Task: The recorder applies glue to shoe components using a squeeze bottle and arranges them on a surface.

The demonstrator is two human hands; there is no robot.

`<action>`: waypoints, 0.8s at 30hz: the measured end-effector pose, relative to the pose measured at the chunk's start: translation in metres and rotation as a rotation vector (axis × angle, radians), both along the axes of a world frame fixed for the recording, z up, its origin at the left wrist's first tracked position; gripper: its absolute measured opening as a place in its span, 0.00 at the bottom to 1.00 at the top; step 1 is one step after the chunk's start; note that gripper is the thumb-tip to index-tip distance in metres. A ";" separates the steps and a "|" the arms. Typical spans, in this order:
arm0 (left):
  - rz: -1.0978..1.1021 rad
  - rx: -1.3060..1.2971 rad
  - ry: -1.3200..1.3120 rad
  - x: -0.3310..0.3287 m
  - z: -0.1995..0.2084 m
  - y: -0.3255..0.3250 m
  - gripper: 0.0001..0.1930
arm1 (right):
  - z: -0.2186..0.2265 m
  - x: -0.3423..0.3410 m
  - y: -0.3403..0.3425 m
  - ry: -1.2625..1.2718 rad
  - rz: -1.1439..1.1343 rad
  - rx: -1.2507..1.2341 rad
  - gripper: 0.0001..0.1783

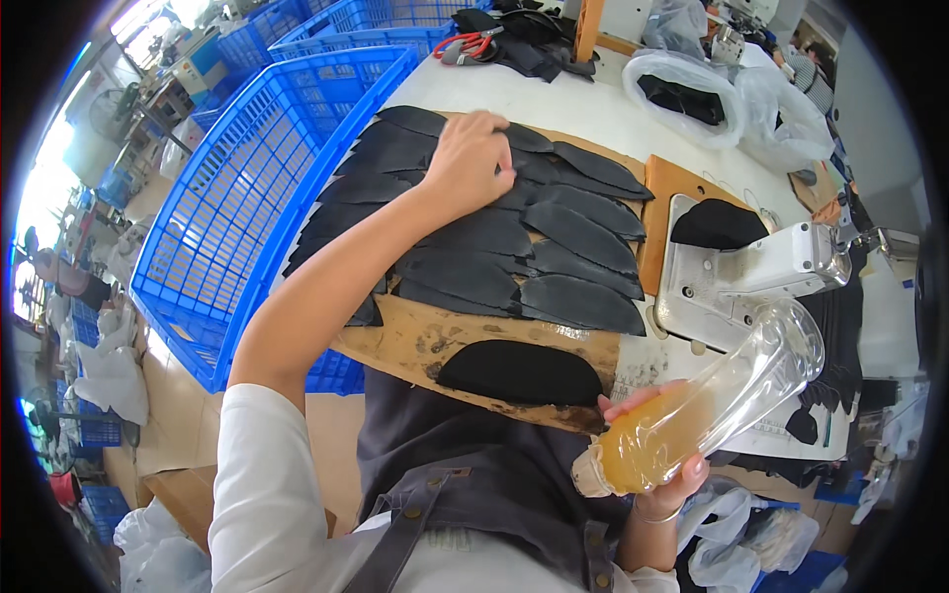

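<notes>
Rows of black, leaf-shaped fabric pieces [465, 232] lie overlapping on a brown cardboard sheet [395, 331]. My left hand [470, 158] is over the far rows, with its fingers curled in. Whatever may be between those fingertips is hidden. In my right hand [682, 479], near the front edge, is a clear plastic bottle [672, 435] holding yellowish liquid. The bottle is tilted, its pale, narrow end down to the left and its wide end up to the right. One separate black half-oval piece [521, 373] lies on the cardboard's near edge, left of the bottle.
A large blue plastic crate [232, 217] stands against the table's left side. To the right is a white sewing machine [781, 262] with a black piece on its bed. Red-handled scissors [467, 44], dark scraps and clear plastic bags [682, 99] are at the back.
</notes>
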State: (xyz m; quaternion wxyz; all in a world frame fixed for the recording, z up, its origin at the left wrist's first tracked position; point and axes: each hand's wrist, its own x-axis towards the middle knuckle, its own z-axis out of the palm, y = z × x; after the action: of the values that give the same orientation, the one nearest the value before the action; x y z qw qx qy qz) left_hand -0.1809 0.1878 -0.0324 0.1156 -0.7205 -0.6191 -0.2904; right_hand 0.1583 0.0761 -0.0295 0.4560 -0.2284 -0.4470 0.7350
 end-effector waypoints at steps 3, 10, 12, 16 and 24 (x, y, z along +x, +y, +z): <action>-0.069 -0.119 0.001 -0.003 -0.007 0.002 0.05 | -0.005 0.010 0.000 -0.029 -0.064 0.031 0.41; -0.080 -0.070 0.067 -0.015 0.014 -0.002 0.14 | -0.002 0.011 -0.001 0.026 -0.131 -0.073 0.41; 0.049 -0.019 0.145 -0.018 0.026 -0.014 0.12 | -0.002 0.009 -0.002 0.011 -0.129 -0.077 0.41; -0.054 0.101 -0.007 -0.004 0.055 -0.081 0.08 | -0.001 0.010 0.000 -0.057 -0.122 0.051 0.42; -0.384 0.129 -0.073 0.046 -0.021 -0.196 0.13 | 0.021 -0.054 0.013 -0.073 -0.083 0.381 0.40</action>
State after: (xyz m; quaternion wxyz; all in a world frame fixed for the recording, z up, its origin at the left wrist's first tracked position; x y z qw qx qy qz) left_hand -0.1353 -0.0084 -0.0533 0.0817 -0.8053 -0.4543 -0.3720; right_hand 0.1046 0.0890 -0.0080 0.5042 -0.1829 -0.5844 0.6089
